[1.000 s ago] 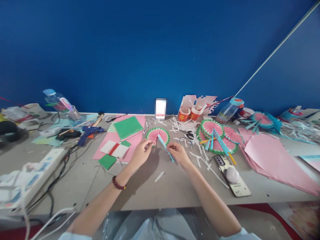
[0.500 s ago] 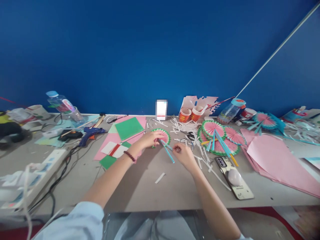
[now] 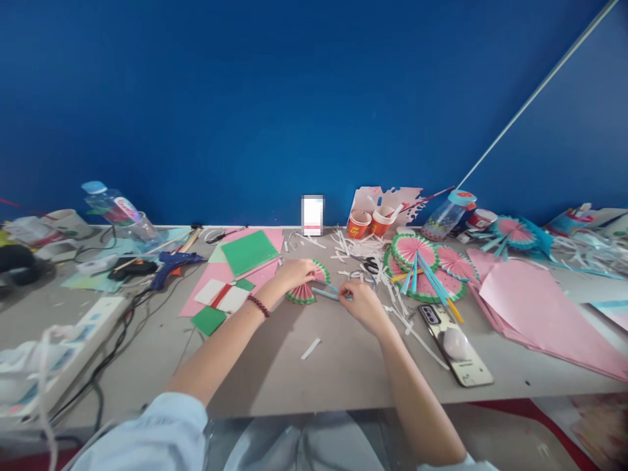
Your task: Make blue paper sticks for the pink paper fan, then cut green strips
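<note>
A small pleated paper fan (image 3: 301, 294), pink with a green and white scalloped rim, is held just above or on the table by my left hand (image 3: 297, 272). Its fingers close over the fan's middle and hide part of it. From the fan two light-blue strips (image 3: 326, 294) run to the right. My right hand (image 3: 355, 298) pinches near their far ends, fingers closed. The fan's pleats spread both above and below my left fingers.
Finished-looking watermelon fans (image 3: 417, 252), white paper scraps (image 3: 360, 246), red cups (image 3: 360, 224) and a phone (image 3: 458, 350) lie to the right, with pink paper (image 3: 544, 314) beyond. Leftward are green paper (image 3: 249, 253), a blue glue gun (image 3: 171, 265), and a power strip (image 3: 81, 353).
The fan has turned, and more of its pleats show below my left hand. The blue strips have swung up to lie nearly level, with their ends by my right fingers.
</note>
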The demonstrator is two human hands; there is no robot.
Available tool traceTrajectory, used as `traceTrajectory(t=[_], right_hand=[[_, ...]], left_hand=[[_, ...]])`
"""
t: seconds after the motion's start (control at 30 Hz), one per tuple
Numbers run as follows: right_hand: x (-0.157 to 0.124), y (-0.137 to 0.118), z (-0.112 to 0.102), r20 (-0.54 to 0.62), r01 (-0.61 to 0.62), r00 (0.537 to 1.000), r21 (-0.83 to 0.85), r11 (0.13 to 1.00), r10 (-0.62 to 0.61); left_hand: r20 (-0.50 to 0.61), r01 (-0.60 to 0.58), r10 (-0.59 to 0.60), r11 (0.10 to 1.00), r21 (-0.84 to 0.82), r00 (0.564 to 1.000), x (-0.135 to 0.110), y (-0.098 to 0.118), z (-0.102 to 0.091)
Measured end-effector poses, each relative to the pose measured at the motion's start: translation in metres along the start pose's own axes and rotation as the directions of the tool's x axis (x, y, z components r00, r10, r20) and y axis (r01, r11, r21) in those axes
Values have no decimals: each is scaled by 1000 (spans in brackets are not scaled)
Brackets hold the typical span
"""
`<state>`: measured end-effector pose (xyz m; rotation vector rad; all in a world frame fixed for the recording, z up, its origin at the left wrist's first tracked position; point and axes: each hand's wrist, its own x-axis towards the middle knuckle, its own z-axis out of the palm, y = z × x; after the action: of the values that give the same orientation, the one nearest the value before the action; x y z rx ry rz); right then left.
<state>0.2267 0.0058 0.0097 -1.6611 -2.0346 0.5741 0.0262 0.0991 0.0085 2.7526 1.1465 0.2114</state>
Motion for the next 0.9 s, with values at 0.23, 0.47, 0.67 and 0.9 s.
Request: traceTrajectory(t=[0.23, 0.47, 0.67, 0.9], right_hand=[[-2, 2, -2, 28, 137, 990, 18, 990, -137], [1, 5, 8, -23, 153, 988, -68, 986, -154], [5, 8, 13, -70, 162, 983, -123, 979, -171], [7, 2, 12, -47, 160, 984, -186, 970, -171]], left_hand=[[58, 122, -116, 986, -110, 992, -17, 12, -1], [-34, 125, -144, 934, -336, 989, -37, 12, 8], [-124, 91, -162, 892, -443, 979, -42, 7, 21], [-131, 78, -165, 859, -505, 978, -43, 7, 21]])
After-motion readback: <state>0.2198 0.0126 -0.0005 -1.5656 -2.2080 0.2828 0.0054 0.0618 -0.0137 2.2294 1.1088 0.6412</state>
